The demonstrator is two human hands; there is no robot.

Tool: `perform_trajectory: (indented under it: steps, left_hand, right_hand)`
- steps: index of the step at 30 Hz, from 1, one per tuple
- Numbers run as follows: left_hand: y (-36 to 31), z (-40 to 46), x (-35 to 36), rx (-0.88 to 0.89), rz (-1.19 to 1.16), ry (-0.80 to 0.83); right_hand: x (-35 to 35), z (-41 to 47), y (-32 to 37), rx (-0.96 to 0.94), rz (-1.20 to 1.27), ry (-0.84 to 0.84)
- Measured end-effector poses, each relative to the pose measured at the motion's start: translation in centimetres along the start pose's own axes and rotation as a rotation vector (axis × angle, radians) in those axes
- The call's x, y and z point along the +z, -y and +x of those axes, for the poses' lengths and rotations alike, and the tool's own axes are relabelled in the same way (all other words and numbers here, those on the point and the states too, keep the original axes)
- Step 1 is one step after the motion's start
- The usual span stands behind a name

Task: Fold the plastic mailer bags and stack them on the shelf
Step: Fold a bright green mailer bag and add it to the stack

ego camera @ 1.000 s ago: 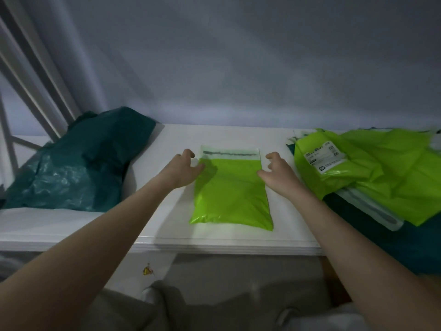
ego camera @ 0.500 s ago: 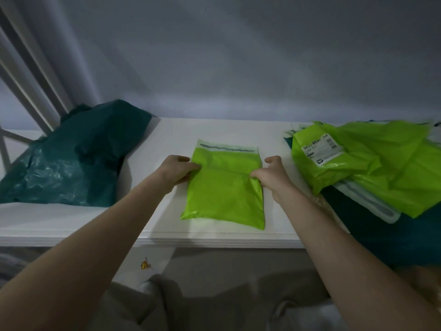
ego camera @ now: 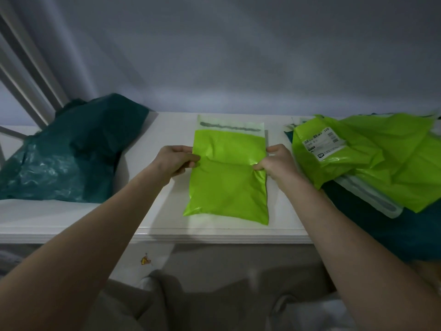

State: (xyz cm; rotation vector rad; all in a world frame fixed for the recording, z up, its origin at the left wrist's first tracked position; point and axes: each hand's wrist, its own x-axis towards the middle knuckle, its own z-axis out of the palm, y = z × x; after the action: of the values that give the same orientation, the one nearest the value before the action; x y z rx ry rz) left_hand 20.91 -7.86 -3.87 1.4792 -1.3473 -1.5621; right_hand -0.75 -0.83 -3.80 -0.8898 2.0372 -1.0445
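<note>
Lime-green plastic, a mailer bag (ego camera: 228, 177), lies flat in the middle of a white shelf (ego camera: 214, 231), its pale adhesive flap (ego camera: 230, 126) pointing toward the wall, as a person pinches its two long edges at about mid-length. The left hand (ego camera: 175, 161) grips the left edge between thumb and fingers; the right hand (ego camera: 278, 162) grips the right edge the same way, knuckles up, both forearms reaching in from the near corners and converging on the bag. A shallow crease runs across the plastic between the two pinches, which suggests a crosswise fold is being set. To do it well, both pinches should stay level so the fold lands square, with air pressed out before the halves meet. A crumpled dark teal bag (ego camera: 71, 154) sits well to the left; loose green mailers (ego camera: 381, 158) lie heaped to the right, one bearing a shipping label (ego camera: 321, 145).
</note>
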Motion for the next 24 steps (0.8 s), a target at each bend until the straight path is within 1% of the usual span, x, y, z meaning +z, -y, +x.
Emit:
perform_trajectory:
  steps: [4,7,10,12,17,19,21,23,24]
  left_hand:
    - [0.0,0.2,-0.1,-0.011,-0.168,0.029]
    - [0.2,0.5,0.0,0.009,-0.246,0.077]
    - [0.2,0.6,0.5,-0.013,-0.286,0.114]
    - [0.1,0.5,0.8,-0.042,-0.28,0.104]
    - [-0.3,0.2,1.1,-0.064,-0.311,0.021]
    - [-0.4,0.2,1.1,-0.097,-0.242,-0.016]
    - [-0.3,0.1,1.0,-0.152,-0.084,-0.015]
    - [-0.2,0.0,0.9,-0.197,0.027,0.042]
    - [-0.2,0.1,0.9,-0.204,0.038,0.078]
  right_hand:
    - [-0.2,0.1,0.1,0.055,0.127,0.032]
    - [-0.4,0.2,0.0,0.094,0.222,0.086]
    - [-0.5,0.1,-0.2,0.094,0.295,0.118]
    - [-0.5,0.1,-0.3,0.109,0.354,0.115]
    - [-0.4,0.3,-0.3,0.178,0.44,0.117]
    - [-0.4,0.3,-0.2,0.199,0.47,0.112]
    - [-0.4,0.4,-0.2,0.204,0.479,0.11]
    - [-0.3,0.5,-0.2,0.208,0.48,0.112]
    - [-0.3,0.5,-0.3,0.212,0.481,0.109]
